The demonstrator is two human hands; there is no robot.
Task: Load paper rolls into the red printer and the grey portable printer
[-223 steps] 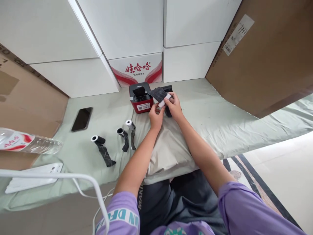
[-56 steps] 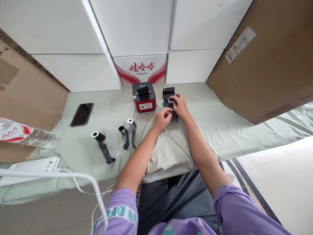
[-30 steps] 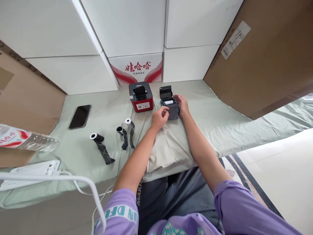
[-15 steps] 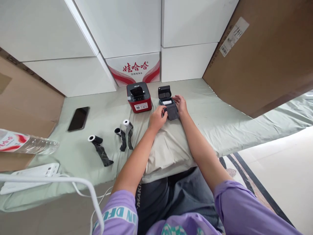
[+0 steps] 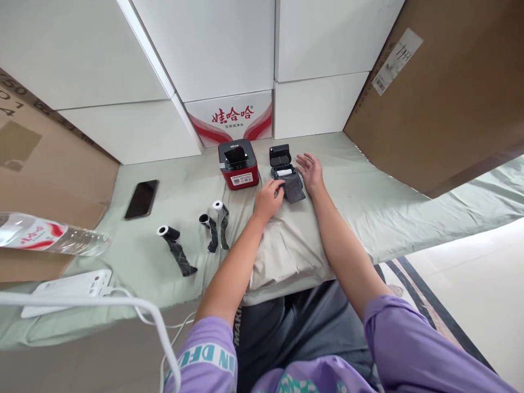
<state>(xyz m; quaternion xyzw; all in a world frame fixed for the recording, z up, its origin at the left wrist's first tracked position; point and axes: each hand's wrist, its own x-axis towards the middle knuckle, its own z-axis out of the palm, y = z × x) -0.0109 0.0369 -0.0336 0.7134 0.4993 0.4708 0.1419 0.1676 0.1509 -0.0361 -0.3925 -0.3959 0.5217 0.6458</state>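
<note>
left hand (image 5: 268, 197) pinches the dark strip (image 5: 293, 189) trailing from the open black printer (image 5: 281, 161), likely to keep it flat and taut; right hand (image 5: 311, 170) hovers spread beside it, holding nothing. red printer (image 5: 238, 164) stands just left.

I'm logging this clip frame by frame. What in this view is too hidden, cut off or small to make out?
Head view:
- left hand fingertips against the black printer: the grip is hidden by the hand itself.
- Label on the red printer: too small to read.
- Water bottle: cut off by the left edge.
- Paper roll inside the black printer: mostly hidden.
</note>
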